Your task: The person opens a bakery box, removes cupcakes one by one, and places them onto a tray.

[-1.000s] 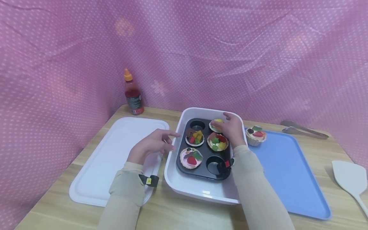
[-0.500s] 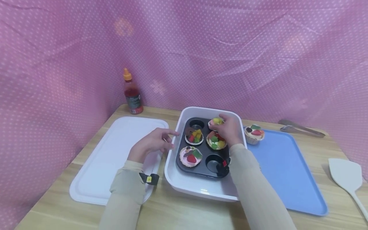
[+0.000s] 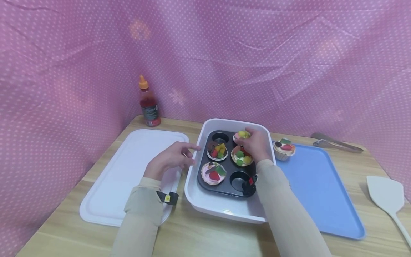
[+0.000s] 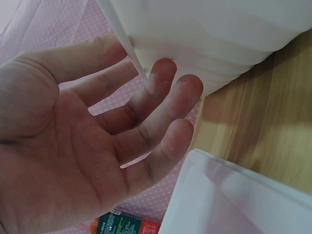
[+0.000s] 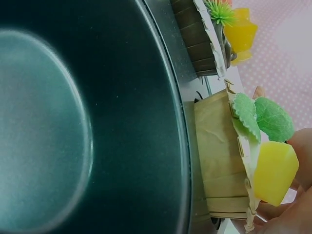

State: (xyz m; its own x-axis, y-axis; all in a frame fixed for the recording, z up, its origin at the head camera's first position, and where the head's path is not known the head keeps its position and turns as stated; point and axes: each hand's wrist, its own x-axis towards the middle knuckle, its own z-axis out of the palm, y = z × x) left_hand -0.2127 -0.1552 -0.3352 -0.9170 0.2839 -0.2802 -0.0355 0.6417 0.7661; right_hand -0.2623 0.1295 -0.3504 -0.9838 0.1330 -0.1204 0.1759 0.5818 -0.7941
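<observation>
A white bin (image 3: 221, 208) holds a dark muffin tin (image 3: 224, 188). Fruit tarts fill several of its cups, while the back left cup (image 3: 220, 137) and front right cup (image 3: 239, 182) are bare. My right hand (image 3: 255, 144) pinches the back right fruit tart (image 3: 242, 135), thumb and finger at its edge. In the right wrist view, a tart with a leaf and yellow fruit (image 5: 275, 170) stands before the fingers. My left hand (image 3: 171, 159) is loosely bent at the bin's left rim, its fingertips (image 4: 183, 95) along the outer wall in the left wrist view.
Left of the bin lies a white tray (image 3: 128, 171). A blue tray (image 3: 324, 189) is on the right, with another tart (image 3: 284, 150) at its back left corner. Tongs (image 3: 337, 142), a white spatula (image 3: 385, 194) and a red sauce bottle (image 3: 149, 107) stand around.
My right hand has shifted slightly left and uncovered more of the back right tart, then stays nearly still. The left hand has hardly moved.
</observation>
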